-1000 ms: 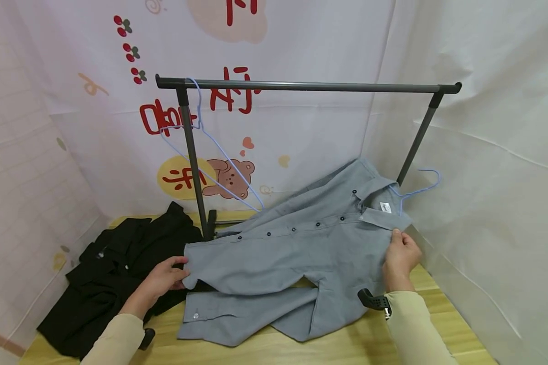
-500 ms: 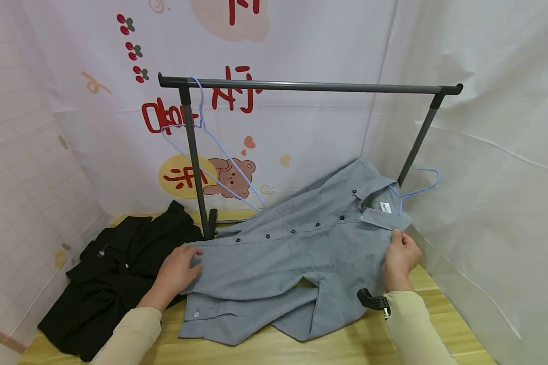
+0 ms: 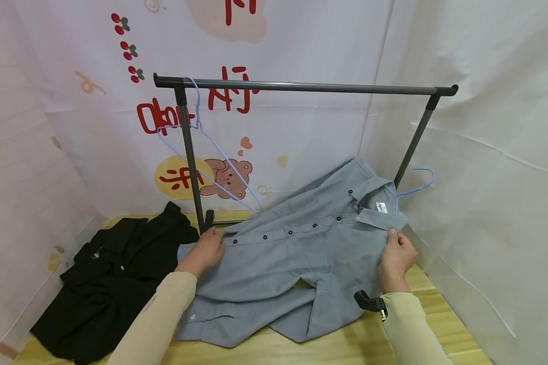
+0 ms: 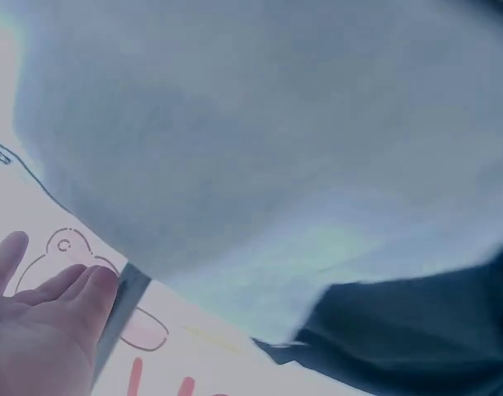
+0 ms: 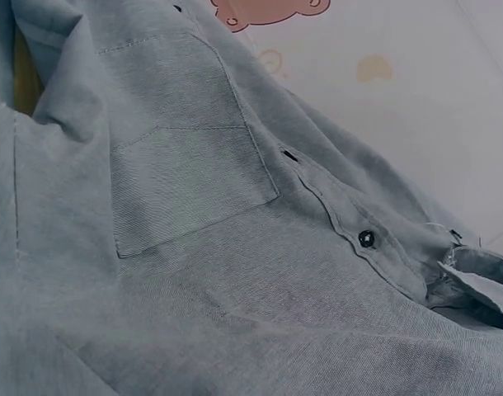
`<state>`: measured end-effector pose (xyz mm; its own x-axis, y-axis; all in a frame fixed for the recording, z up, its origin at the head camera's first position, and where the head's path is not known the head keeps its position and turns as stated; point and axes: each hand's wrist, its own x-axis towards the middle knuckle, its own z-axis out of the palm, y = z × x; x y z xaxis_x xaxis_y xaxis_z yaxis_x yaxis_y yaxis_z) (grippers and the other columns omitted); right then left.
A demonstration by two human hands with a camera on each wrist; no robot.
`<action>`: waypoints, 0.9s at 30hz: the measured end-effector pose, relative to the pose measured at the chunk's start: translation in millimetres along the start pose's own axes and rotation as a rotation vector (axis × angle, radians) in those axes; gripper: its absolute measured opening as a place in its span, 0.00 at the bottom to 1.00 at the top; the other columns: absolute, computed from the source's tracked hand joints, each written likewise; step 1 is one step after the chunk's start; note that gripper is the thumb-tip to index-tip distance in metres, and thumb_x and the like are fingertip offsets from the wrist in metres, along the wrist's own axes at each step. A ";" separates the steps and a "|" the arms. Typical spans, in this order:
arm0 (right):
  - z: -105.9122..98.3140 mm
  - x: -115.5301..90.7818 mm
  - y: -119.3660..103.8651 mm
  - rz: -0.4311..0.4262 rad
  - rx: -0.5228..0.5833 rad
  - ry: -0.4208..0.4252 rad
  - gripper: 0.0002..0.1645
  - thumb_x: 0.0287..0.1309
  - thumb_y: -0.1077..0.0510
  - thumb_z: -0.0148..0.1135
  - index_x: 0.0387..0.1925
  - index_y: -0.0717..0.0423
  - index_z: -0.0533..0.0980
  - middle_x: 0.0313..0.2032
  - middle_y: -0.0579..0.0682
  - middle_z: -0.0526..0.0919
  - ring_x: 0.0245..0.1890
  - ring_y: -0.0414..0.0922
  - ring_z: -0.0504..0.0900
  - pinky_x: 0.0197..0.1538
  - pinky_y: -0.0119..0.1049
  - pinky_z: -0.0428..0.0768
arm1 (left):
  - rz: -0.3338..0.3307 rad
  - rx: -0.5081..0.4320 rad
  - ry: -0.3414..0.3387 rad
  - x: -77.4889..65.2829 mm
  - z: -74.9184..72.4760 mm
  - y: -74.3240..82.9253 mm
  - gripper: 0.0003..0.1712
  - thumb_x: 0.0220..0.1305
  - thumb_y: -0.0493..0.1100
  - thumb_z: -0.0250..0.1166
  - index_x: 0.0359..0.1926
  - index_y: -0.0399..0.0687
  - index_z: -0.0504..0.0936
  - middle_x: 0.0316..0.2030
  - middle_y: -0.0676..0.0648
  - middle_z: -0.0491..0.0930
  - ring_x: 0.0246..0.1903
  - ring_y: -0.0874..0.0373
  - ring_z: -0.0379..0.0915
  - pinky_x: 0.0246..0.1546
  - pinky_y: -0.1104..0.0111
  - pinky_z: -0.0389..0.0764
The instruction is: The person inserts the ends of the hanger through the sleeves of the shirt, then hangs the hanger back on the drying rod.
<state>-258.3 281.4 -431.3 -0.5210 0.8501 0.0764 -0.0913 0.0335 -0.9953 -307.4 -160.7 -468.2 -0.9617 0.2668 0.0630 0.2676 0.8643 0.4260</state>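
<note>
A grey-blue button-up shirt (image 3: 274, 268) lies spread across the table, its collar to the right and its hem to the left. The hook of a blue wire hanger (image 3: 415, 190) sticks out of the collar. Just below the collar, my right hand (image 3: 398, 256) pinches the shirt's shoulder edge between thumb and fingers. My left hand (image 3: 205, 249) is over the hem's upper corner, near the button placket. In the left wrist view, the left hand's fingers (image 4: 91, 297) are extended beside the cloth. A chest pocket (image 5: 194, 186) fills much of the right wrist view; the right hand is outside it.
A dark metal clothes rack (image 3: 310, 87) stands behind the shirt. Another blue wire hanger (image 3: 228, 162) hangs at its left end. A crumpled black garment (image 3: 114, 284) lies on the left of the wooden table (image 3: 310, 352). White printed sheets (image 3: 301, 45) enclose the back and sides.
My left hand has let go of the shirt's lower left edge and moved right and up to the hem's upper corner. The right hand keeps its hold near the collar.
</note>
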 end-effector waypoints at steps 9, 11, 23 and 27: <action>2.4 -5.0 1.4 -0.002 -0.006 -0.014 0.15 0.66 0.56 0.63 0.31 0.66 0.80 0.18 0.32 0.70 0.28 0.39 0.67 0.34 0.32 0.65 | -0.186 0.017 -0.103 35.7 7.5 0.7 0.22 0.74 0.35 0.53 0.65 0.29 0.68 0.58 0.25 0.69 0.56 0.33 0.69 0.56 0.47 0.71; 2.3 -5.6 0.7 -0.001 -0.015 -0.020 0.15 0.66 0.56 0.63 0.29 0.64 0.79 0.17 0.32 0.70 0.27 0.39 0.67 0.34 0.32 0.65 | -0.193 0.050 -0.104 37.4 8.5 -1.6 0.12 0.72 0.32 0.54 0.52 0.31 0.77 0.45 0.31 0.78 0.44 0.39 0.76 0.45 0.51 0.76; -7.5 8.1 -7.1 0.054 0.013 0.034 0.12 0.68 0.54 0.61 0.33 0.60 0.78 0.21 0.34 0.70 0.30 0.38 0.67 0.38 0.30 0.66 | 0.389 0.894 0.537 45.8 -25.0 3.7 0.12 0.66 0.36 0.67 0.24 0.40 0.81 0.31 0.40 0.69 0.29 0.48 0.67 0.22 0.60 0.74; -5.9 10.4 -6.5 0.037 0.023 0.052 0.13 0.67 0.56 0.62 0.31 0.62 0.78 0.19 0.34 0.69 0.28 0.39 0.67 0.36 0.31 0.66 | 0.314 1.084 0.389 37.4 -22.4 4.3 0.16 0.68 0.37 0.64 0.21 0.40 0.82 0.29 0.39 0.67 0.30 0.50 0.61 0.26 0.62 0.71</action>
<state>-258.1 293.1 -424.4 -0.4796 0.8768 0.0357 -0.0927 -0.0102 -0.9956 -343.5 -156.6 -443.7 -0.7484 0.5454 0.3774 0.2247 0.7439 -0.6294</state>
